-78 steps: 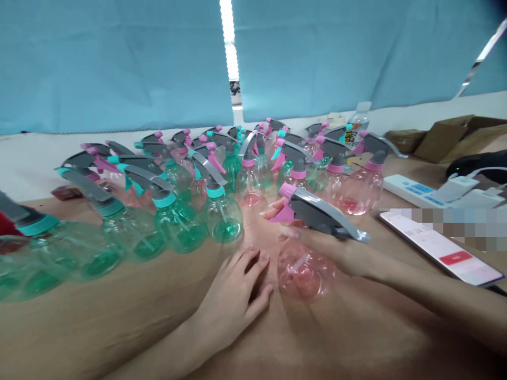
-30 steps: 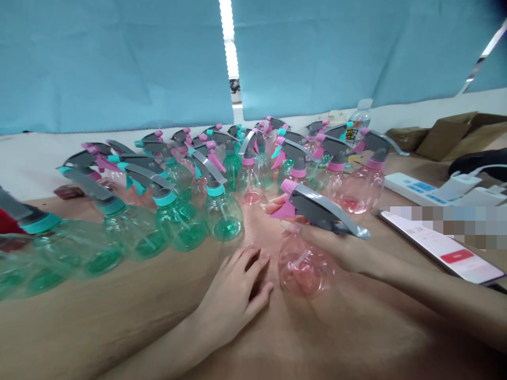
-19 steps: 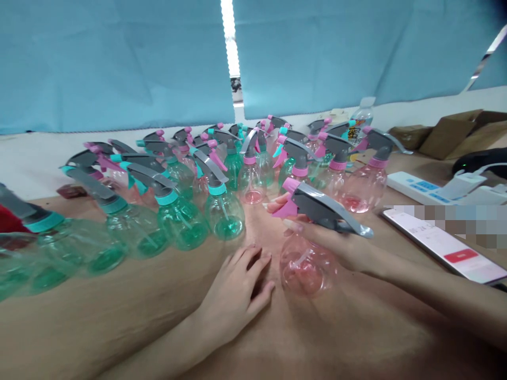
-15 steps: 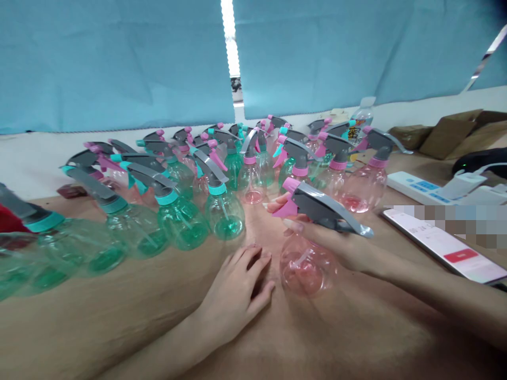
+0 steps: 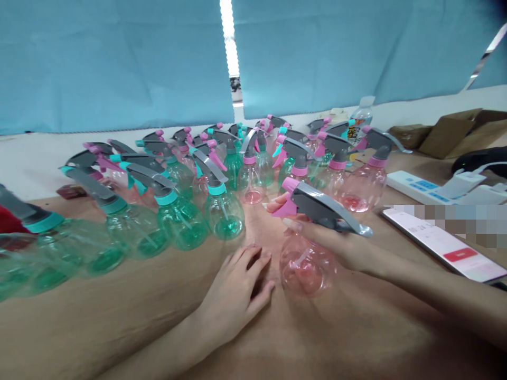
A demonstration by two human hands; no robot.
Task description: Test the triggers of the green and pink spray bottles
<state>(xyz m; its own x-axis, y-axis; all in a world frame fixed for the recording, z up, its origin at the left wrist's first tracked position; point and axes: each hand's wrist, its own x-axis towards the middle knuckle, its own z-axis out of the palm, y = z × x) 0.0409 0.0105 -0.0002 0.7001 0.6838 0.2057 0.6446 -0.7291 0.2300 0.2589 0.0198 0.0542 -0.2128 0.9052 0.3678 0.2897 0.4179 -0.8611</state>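
Observation:
A pink spray bottle (image 5: 307, 269) stands upright on the table before me, with a grey spray head, pink nozzle and pink trigger. At its neck, my right hand (image 5: 336, 243) is closed around it, partly hidden behind the spray head; its fingertips show past the trigger. My left hand (image 5: 233, 290) rests on the table to the left of that bottle, apart from it, fingers loosely bent and holding nothing. Just beyond my left hand is a green spray bottle (image 5: 225, 216) with a turquoise collar.
Several more green and pink spray bottles, such as a green one (image 5: 184, 227) and a pink one (image 5: 364, 184), crowd the left and back. On the right lie a phone (image 5: 443, 245), a power strip (image 5: 420, 187) and a cardboard box (image 5: 451, 134). A blue sheet (image 5: 138, 63) hangs behind.

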